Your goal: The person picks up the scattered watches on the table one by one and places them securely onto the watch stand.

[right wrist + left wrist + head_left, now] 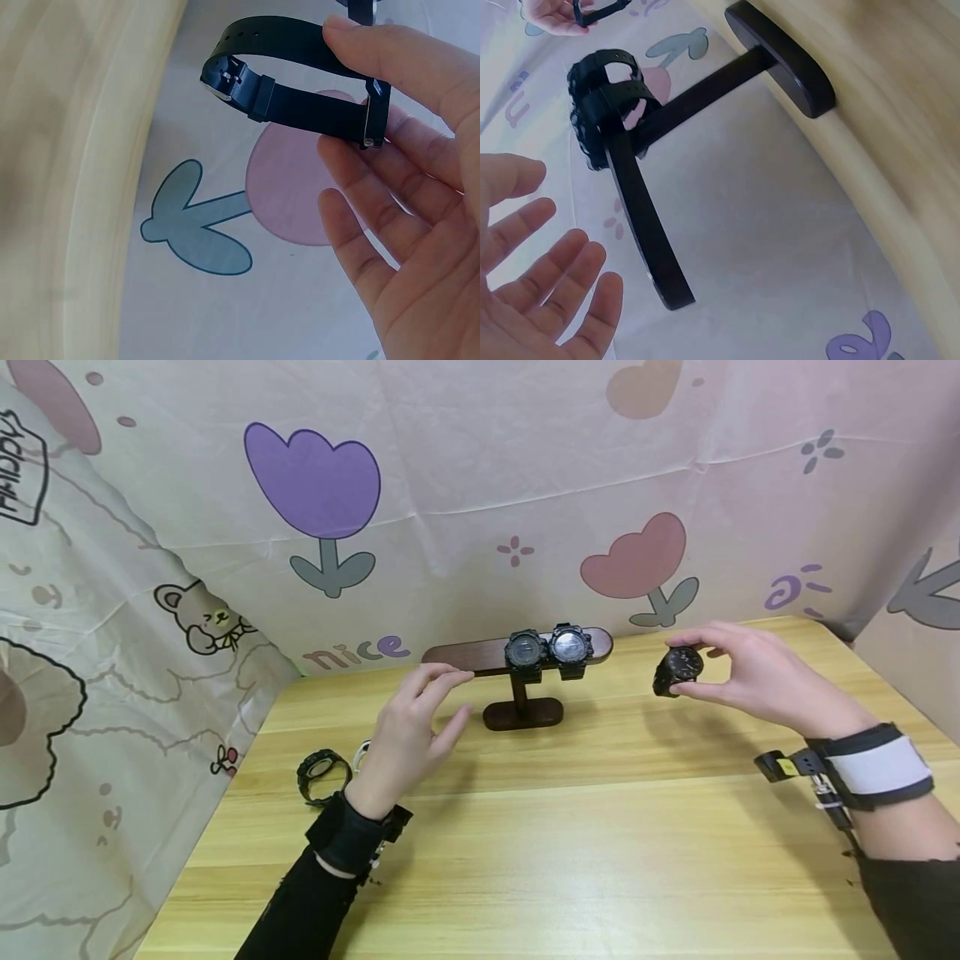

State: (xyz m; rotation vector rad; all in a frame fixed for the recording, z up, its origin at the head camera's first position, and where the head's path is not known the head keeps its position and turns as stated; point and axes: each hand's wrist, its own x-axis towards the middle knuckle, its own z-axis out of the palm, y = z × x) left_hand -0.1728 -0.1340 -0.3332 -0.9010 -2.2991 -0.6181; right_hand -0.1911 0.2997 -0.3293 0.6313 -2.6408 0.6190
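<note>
My right hand [738, 672] holds a black wristwatch [677, 670] in the air, to the right of the dark wooden T-shaped stand [517, 714]. In the right wrist view the watch's buckled strap [292, 112] is pinched between thumb and fingers [375, 157]. Two black watches [547, 651] hang side by side on the stand's bar [649, 232]. My left hand [416, 727] hovers open near the bar's left end and touches nothing; its fingers [547, 292] are spread. Another black watch [324, 774] lies on the table behind that wrist.
The light wooden table [600, 852] is fenced by a cloth backdrop [450, 485] printed with tulips and bears, at the back and on both sides. A small pale object [362, 752] lies half hidden beside the loose watch.
</note>
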